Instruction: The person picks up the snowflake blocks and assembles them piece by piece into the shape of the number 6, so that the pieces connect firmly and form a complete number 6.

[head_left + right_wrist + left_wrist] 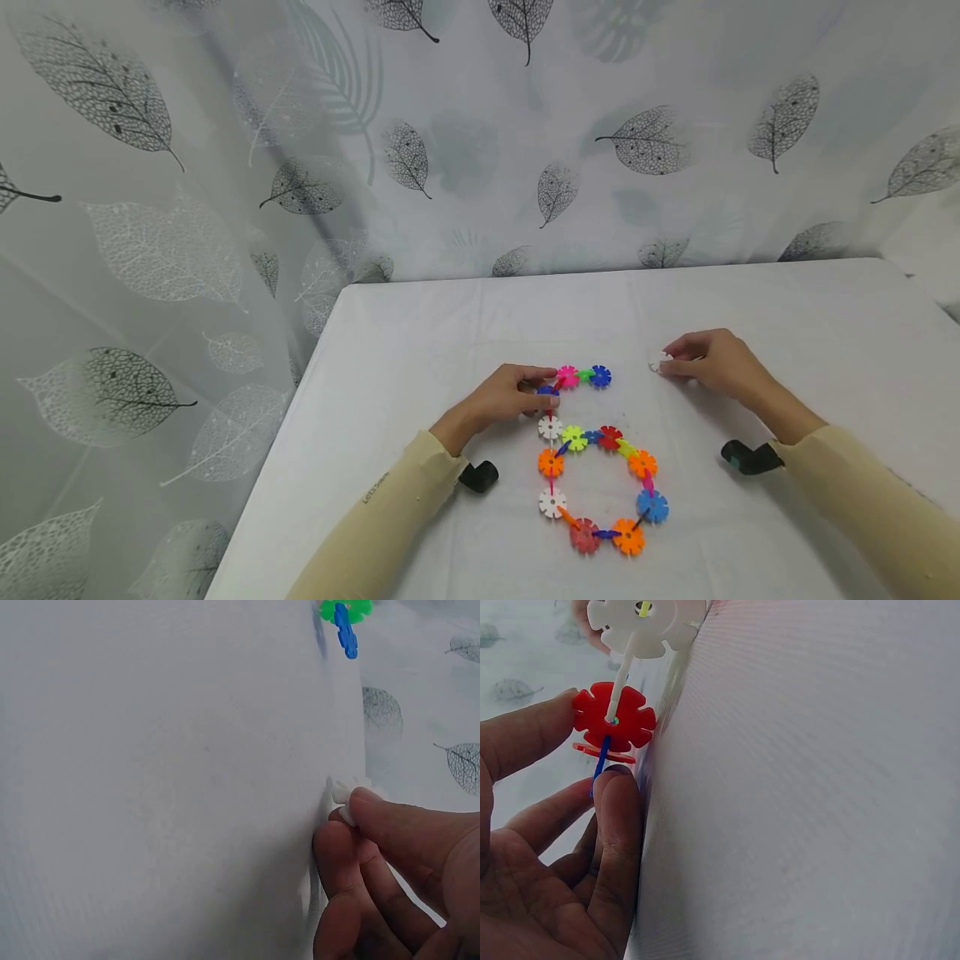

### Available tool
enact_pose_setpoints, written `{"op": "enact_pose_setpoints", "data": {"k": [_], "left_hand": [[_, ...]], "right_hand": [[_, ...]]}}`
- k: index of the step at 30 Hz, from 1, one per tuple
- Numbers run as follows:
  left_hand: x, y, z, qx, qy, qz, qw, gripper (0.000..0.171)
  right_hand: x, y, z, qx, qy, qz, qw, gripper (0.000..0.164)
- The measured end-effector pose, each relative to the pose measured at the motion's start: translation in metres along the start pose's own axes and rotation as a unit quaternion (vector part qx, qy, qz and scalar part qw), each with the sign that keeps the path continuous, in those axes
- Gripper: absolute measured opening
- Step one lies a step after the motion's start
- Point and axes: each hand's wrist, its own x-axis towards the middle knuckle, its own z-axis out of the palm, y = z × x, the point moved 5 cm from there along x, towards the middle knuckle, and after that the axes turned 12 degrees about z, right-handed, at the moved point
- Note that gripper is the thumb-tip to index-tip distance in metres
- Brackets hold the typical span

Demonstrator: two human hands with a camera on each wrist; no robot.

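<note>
Interlocked plastic snowflake discs form a figure like a 6 on the white tablecloth. Its closed loop includes an orange disc (551,462), a light blue disc (652,506) and a white disc (552,502). At the upper left bend, my left hand (510,394) pinches a blue disc (601,761) between thumb and finger, its index fingertip at a red disc (615,712). The top arm runs right through a pink disc to a blue end disc (600,377). Off to the right of that end, my right hand (712,360) pinches a loose white disc (658,362).
A white cloth (420,333) covers the table. Behind and to the left hangs a leaf-print curtain (465,150). Dark devices are strapped below both wrists, one by the left sleeve (382,517), one by the right sleeve (862,492).
</note>
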Motion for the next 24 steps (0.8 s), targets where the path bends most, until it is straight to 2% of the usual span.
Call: {"op": "enact_pose_setpoints", "data": {"k": [10,24], "left_hand": [[-0.001,-0.001,0.000,0.003,-0.002,0.000,1.0000,0.053],[-0.001,0.001,-0.001,0.003,-0.005,0.005,1.0000,0.052]], "right_hand": [[-0.005,-0.013,0.016,0.027,-0.018,-0.002,0.999,0.036],[-0.012,-0.031,0.032,0.031,-0.021,-0.046,0.998,0.026]]}}
